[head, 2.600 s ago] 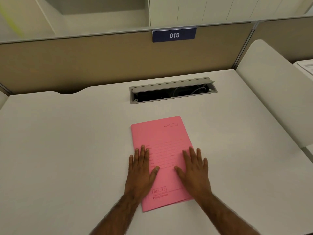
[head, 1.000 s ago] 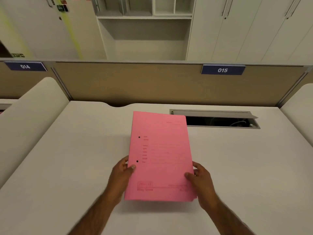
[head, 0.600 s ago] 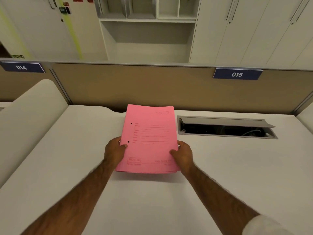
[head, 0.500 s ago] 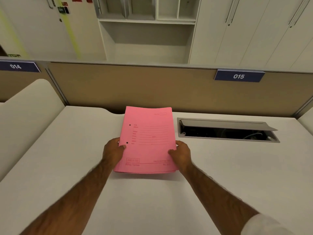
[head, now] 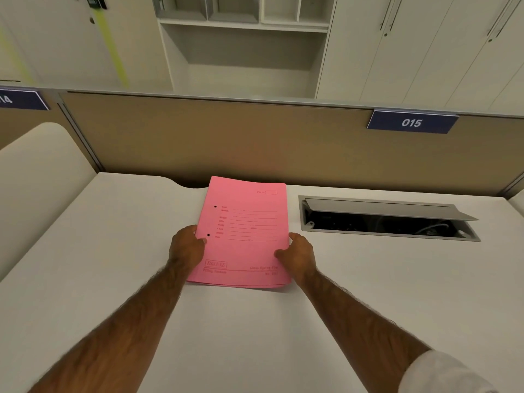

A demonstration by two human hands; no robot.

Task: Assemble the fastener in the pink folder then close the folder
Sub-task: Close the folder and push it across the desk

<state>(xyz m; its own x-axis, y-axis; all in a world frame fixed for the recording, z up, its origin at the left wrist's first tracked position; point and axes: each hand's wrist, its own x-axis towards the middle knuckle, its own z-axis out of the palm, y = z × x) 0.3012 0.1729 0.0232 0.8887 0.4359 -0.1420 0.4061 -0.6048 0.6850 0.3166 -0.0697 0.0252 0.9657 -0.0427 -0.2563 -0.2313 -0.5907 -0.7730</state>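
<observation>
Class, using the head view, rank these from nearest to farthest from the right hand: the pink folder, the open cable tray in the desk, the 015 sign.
1. pink folder: held by the right hand at its right edge.
2. cable tray: recessed in the desk, beyond and to the right.
3. 015 sign: up on the partition, farthest back.

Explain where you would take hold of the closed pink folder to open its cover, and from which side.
Grip the right long edge of the pink folder, coming in from the right, near where the right hand sits. The two punched holes run down the left edge by the left hand, so the spine is probably there and the right edge lifts free.
</observation>
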